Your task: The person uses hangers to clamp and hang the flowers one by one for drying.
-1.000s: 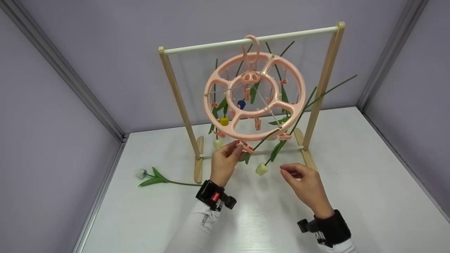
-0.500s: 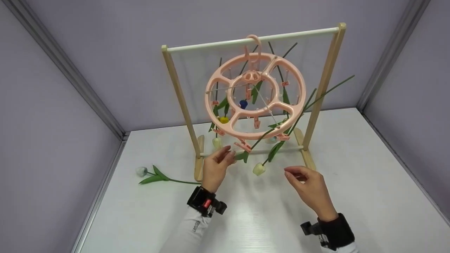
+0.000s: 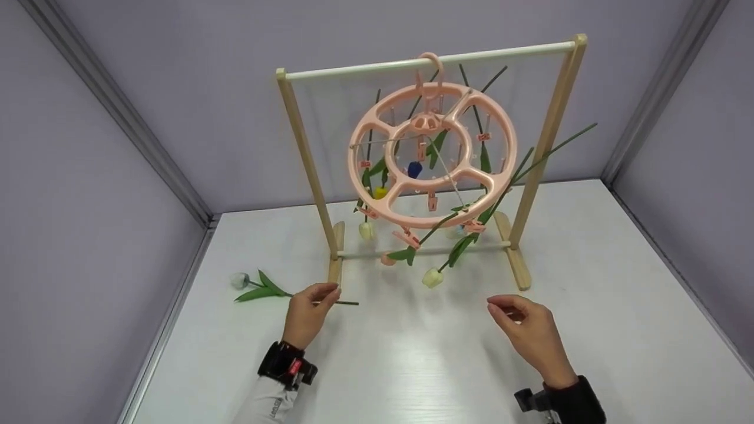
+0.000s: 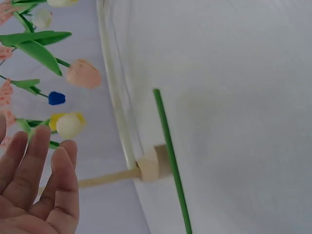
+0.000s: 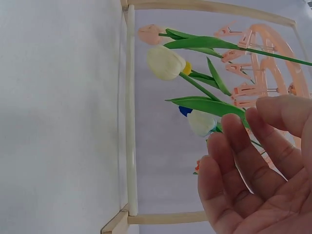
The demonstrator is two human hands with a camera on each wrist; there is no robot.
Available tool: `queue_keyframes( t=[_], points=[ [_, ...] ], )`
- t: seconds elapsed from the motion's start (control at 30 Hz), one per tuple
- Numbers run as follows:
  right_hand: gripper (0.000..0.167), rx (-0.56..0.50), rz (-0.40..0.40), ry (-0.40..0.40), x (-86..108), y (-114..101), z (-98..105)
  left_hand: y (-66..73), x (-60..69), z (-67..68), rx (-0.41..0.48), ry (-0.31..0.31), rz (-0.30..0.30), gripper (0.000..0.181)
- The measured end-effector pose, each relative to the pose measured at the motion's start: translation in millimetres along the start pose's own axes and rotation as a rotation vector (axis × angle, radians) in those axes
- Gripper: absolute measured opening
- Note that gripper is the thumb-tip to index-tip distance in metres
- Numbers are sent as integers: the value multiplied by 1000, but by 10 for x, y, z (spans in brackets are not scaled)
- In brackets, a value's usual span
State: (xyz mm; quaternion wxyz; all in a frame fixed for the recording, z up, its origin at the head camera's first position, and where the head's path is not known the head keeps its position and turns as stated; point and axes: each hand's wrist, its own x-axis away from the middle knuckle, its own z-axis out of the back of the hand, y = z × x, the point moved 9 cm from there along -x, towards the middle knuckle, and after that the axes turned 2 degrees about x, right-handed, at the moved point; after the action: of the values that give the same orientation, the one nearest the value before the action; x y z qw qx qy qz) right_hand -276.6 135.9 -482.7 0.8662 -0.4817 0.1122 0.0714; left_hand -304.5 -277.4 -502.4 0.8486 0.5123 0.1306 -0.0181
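Note:
My left hand (image 3: 309, 312) hovers at the stem of a pale blue-white tulip (image 3: 240, 281) lying on the table. Its fingers are loosely bent with nothing between them, and in the left wrist view the green stem (image 4: 169, 141) lies apart from them. My right hand (image 3: 530, 333) is held over the table at the right, fingers softly bent and holding nothing. Beyond both hands a pink round clip hanger (image 3: 425, 122) carries several tulips in its clips. Among them are a peach tulip (image 3: 387, 259), a cream tulip (image 3: 432, 278) and a blue tulip (image 3: 414, 169).
A wooden rack with a white top rail (image 3: 359, 69) bears the hanger by its hook. The rack's feet (image 3: 518, 269) stand on the white table (image 3: 412, 365). Grey panels (image 3: 106, 235) enclose the table. Long stems stick out past the right post.
My left hand has let go of a pink clip at the hanger's front and moved down and left to the lying tulip's stem. My right hand has drifted slightly down and right.

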Motion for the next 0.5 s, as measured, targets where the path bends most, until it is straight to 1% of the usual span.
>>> queue_keyframes(
  t=[0.13,0.23,0.37,0.43,0.5],
  points=[
    [16,14,-10,-13,43,118,44,-178,107,127,-129,-3,-11,24],
    [16,16,-11,-18,68,190,80,-294,169,183,-196,-1,0,21],
    [14,13,-20,-26,79,299,113,-414,221,204,-261,10,20,21],
    [14,20,-30,-35,75,358,123,-447,225,198,-297,17,5,21],
    [14,33,-37,-45,68,404,131,-458,214,175,-351,14,-26,21]
  ],
)
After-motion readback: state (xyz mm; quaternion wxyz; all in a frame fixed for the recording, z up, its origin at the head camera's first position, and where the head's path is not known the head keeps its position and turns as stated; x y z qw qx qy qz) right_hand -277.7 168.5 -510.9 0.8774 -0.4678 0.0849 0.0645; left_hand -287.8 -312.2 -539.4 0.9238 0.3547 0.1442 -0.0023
